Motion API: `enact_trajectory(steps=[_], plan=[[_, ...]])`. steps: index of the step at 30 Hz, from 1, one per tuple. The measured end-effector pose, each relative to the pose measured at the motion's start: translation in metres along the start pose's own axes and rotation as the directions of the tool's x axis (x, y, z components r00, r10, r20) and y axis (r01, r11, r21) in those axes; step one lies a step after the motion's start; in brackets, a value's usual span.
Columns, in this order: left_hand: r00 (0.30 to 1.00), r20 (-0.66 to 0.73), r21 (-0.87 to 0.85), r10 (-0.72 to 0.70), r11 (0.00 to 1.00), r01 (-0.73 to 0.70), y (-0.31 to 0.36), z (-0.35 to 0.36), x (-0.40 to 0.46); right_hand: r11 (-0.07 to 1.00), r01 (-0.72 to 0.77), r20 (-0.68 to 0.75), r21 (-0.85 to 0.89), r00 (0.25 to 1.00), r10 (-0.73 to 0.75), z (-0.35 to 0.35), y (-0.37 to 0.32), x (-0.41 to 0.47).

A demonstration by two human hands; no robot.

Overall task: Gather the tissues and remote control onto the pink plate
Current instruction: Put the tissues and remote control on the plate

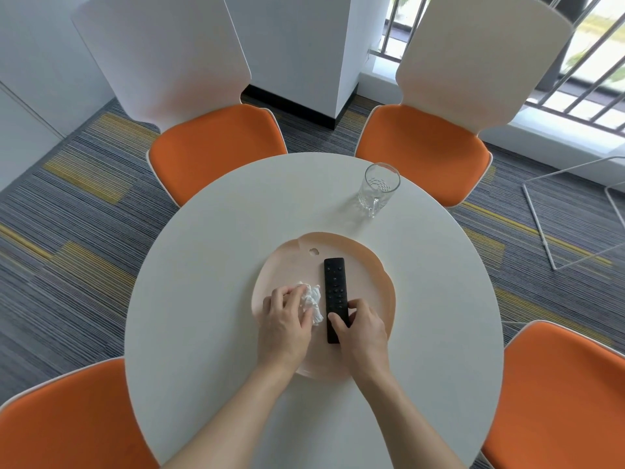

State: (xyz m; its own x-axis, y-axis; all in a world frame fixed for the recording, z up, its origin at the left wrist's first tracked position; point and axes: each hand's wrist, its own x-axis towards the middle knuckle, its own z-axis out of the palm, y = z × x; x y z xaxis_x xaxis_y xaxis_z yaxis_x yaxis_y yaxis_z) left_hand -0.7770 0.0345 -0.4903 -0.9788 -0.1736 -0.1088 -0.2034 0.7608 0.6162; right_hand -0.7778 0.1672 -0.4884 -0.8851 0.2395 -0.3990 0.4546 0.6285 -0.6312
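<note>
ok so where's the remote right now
In the head view the remote lies lengthwise on the pink plate, just right of the crumpled tissues, with the right hand holding its near end.

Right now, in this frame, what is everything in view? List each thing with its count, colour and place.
table: one, white, round, centre of view.
pink plate: one, pale pink, on the table's near half.
remote control: one, black, lying on the plate, pointing away from the person.
tissues: one crumpled white wad, on the plate just left of the remote.
glass mug: one, clear, upright on the table's far right part, apart from the plate.
chairs: four, orange seats with white shells, around the table.
carpet: grey striped with yellow patches.
left hand: one, fingers on the tissues.
right hand: one, gripping the remote's near end.
</note>
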Motion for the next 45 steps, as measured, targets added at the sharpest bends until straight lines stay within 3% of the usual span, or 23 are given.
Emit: enact_trajectory(steps=[18, 45], plan=[[0.999, -0.032, -0.016, 0.027, 0.999, -0.027, 0.009, -0.005, -0.007, 0.986, 0.071, -0.082, -0.149, 0.993, -0.084, -0.015, -0.003, -0.001], [0.997, -0.077, -0.069, 0.028, 0.997, -0.033, 0.021, -0.091, -0.036, 0.991, 0.048, -0.150, -0.126, 0.986, -0.067, -0.077, -0.048, -0.039]])
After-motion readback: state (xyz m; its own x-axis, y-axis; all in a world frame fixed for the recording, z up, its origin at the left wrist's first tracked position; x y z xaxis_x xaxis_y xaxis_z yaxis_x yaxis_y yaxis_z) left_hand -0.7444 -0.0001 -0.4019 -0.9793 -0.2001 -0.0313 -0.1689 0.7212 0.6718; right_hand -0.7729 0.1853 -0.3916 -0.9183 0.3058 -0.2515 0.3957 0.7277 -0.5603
